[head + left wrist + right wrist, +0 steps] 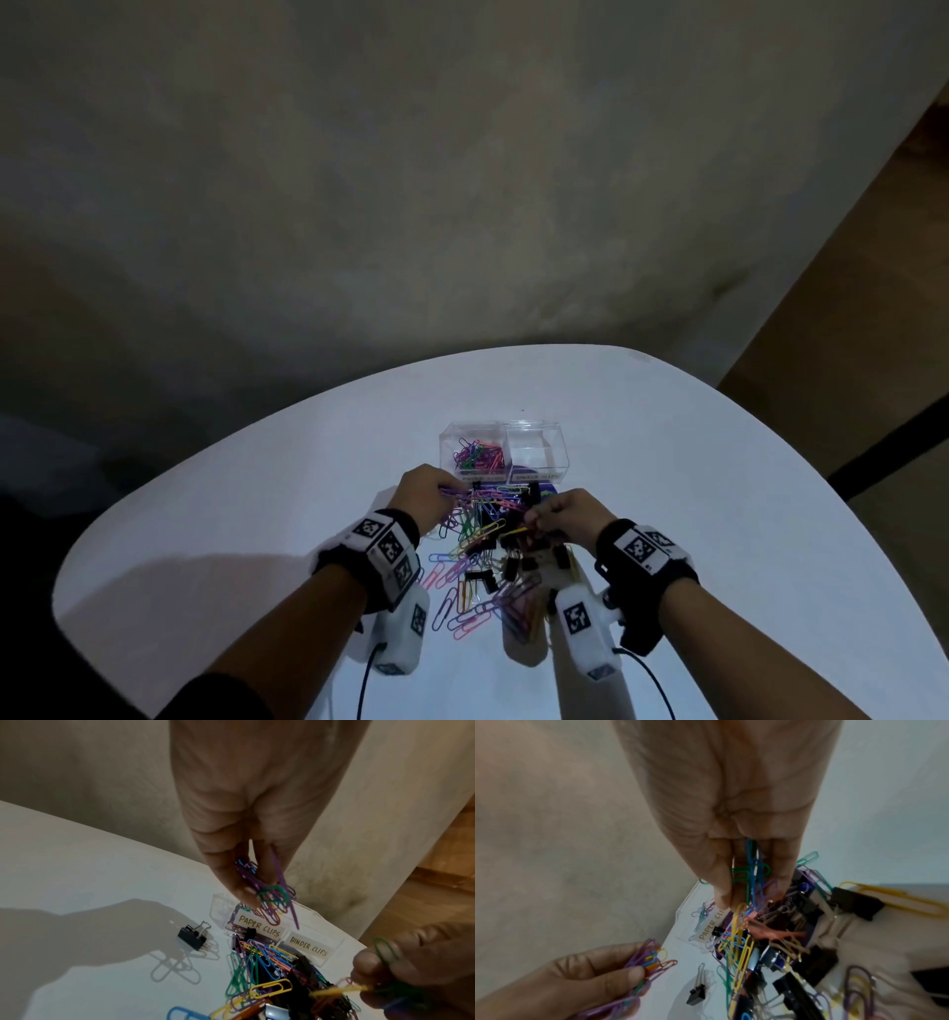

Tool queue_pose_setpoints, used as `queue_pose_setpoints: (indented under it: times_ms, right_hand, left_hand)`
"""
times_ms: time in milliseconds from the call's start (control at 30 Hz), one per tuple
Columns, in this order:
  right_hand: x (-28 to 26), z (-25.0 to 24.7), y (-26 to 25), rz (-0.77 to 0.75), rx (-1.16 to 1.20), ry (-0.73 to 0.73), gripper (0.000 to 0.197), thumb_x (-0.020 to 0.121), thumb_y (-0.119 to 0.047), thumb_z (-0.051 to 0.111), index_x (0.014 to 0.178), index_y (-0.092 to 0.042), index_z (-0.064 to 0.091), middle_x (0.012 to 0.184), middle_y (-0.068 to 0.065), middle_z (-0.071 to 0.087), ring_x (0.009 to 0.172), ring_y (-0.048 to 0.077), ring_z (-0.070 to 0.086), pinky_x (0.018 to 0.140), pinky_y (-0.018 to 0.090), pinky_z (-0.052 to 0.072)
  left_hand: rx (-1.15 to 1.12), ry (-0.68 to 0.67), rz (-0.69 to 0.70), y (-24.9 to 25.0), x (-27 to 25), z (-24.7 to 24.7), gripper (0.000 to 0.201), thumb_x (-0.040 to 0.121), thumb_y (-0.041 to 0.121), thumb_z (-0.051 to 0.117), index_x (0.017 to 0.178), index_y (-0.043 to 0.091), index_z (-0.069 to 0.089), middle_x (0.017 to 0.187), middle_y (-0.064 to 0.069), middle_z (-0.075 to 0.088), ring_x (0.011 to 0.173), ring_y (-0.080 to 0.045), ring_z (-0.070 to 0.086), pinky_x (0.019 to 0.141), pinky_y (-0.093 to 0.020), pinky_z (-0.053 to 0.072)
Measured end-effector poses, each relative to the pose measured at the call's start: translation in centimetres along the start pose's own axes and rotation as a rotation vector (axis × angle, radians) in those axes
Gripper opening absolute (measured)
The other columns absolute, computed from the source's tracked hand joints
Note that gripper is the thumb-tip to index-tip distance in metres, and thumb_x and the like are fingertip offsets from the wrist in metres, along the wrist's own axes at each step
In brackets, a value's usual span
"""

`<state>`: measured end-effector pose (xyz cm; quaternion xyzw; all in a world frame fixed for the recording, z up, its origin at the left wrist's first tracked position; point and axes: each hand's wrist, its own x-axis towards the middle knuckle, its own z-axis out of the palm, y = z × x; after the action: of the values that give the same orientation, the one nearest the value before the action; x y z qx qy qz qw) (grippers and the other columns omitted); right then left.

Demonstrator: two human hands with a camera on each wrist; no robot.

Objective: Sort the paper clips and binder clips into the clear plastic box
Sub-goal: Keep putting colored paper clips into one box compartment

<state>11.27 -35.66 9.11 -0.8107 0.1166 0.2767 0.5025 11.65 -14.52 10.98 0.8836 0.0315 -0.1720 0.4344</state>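
A clear plastic box [552,452] with two compartments stands on the white table [257,488]; its labels read PAPER CLIPS [259,925] and BINDER CLIPS [308,946]. The left compartment holds several coloured paper clips [477,455]; the right one looks bare. A mixed pile [477,560] of paper clips and black binder clips lies in front of the box. My left hand [436,496] pinches a bunch of mostly purple paper clips [270,892] above the pile, near the box. My right hand [557,516] pinches several clips [752,874], blue and green among them, over the pile.
A lone black binder clip [194,936] lies left of the pile. The table's curved edge runs around the work area, with a pale wall behind and wooden floor [873,360] to the right. Bare tabletop shows left and right of the pile.
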Motion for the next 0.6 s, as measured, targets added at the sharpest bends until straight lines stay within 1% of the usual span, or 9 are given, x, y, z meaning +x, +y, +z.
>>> queue_pose_setpoints:
  times_ms: [67,133,167,300,400,433,500,533,600]
  right_hand:
    - [0.0,0.2,0.1,-0.024,-0.05,0.043,0.024,0.081,0.013,0.056,0.079,-0.003,0.073,0.063,-0.001,0.062,0.06,0.009,0.054,0.052,0.012,0.046]
    - [0.1,0.5,0.1,-0.071,-0.11,0.113,0.026,0.08,0.012,0.057,0.074,-0.008,0.073,0.064,-0.001,0.062,0.064,0.012,0.055,0.058,0.016,0.047]
    - [0.2,0.6,0.0,-0.089,-0.134,0.134,0.024,0.08,0.011,0.058,0.074,-0.007,0.073,0.067,0.001,0.063,0.066,0.014,0.056,0.061,0.018,0.047]
    - [0.7,0.5,-1.7,-0.15,-0.139,0.136,0.036,0.08,0.008,0.059,0.062,-0.022,0.065,0.063,-0.008,0.058,0.051,-0.001,0.054,0.047,0.004,0.043]
    - [2.1,0.1,-5.1,-0.244,-0.079,0.155,0.016,0.082,0.007,0.058,0.087,0.0,0.072,0.072,0.0,0.062,0.065,0.012,0.058,0.065,0.016,0.052]
    - [2.7,0.1,-6.3,-0.26,-0.048,0.154,0.016,0.083,0.008,0.057,0.086,0.002,0.071,0.077,0.004,0.063,0.073,0.018,0.059,0.075,0.026,0.054]
    - [4.4,0.5,-8.4,-0.261,-0.031,0.142,0.025,0.083,0.009,0.057,0.069,-0.009,0.068,0.076,0.005,0.061,0.082,0.023,0.057,0.086,0.036,0.052]
    - [5.4,0.8,-9.1,-0.25,-0.059,0.129,0.028,0.083,0.007,0.057,0.066,-0.013,0.066,0.073,0.004,0.061,0.083,0.023,0.056,0.086,0.035,0.051]
    - [7.2,1.5,-9.9,-0.222,-0.157,0.088,0.017,0.084,0.003,0.058,0.083,-0.005,0.072,0.084,0.009,0.067,0.087,0.024,0.058,0.082,0.029,0.048]
  left_hand:
    - [0.015,0.005,0.005,0.0,0.0,0.0,0.028,0.086,-0.009,0.05,0.105,-0.001,0.068,0.105,-0.023,0.066,0.07,-0.023,0.053,0.071,-0.033,0.053]
    - [0.018,0.009,0.008,0.0,0.0,0.0,0.027,0.087,-0.007,0.05,0.105,0.0,0.069,0.113,-0.023,0.065,0.075,-0.023,0.055,0.065,-0.026,0.049]
    - [0.016,0.014,0.007,0.1,0.0,-0.1,0.027,0.088,-0.007,0.05,0.105,0.0,0.069,0.117,-0.022,0.064,0.081,-0.025,0.058,0.067,-0.026,0.05]
    - [-0.003,0.058,-0.003,0.9,0.6,-0.8,0.026,0.088,-0.006,0.051,0.107,-0.001,0.068,0.118,-0.022,0.064,0.106,-0.036,0.061,0.094,-0.039,0.051]
    - [-0.015,0.116,0.008,1.6,1.9,-1.8,0.026,0.088,-0.006,0.053,0.108,-0.001,0.067,0.118,-0.021,0.065,0.107,-0.034,0.061,0.092,-0.034,0.05]
    - [-0.02,0.135,0.01,1.8,2.4,-2.2,0.026,0.087,-0.006,0.053,0.108,-0.001,0.067,0.117,-0.021,0.065,0.105,-0.033,0.061,0.089,-0.032,0.049]
    - [-0.025,0.169,0.005,2.0,3.5,-2.9,0.025,0.087,-0.005,0.054,0.107,-0.001,0.068,0.116,-0.021,0.066,0.1,-0.031,0.062,0.086,-0.029,0.049]
    - [-0.024,0.181,-0.001,2.1,4.0,-3.2,0.025,0.087,-0.005,0.054,0.107,-0.001,0.068,0.115,-0.021,0.066,0.099,-0.03,0.062,0.086,-0.029,0.049]
    - [-0.017,0.198,-0.02,2.2,4.9,-3.6,0.025,0.086,-0.006,0.054,0.107,-0.002,0.068,0.114,-0.022,0.067,0.101,-0.031,0.063,0.088,-0.031,0.05]
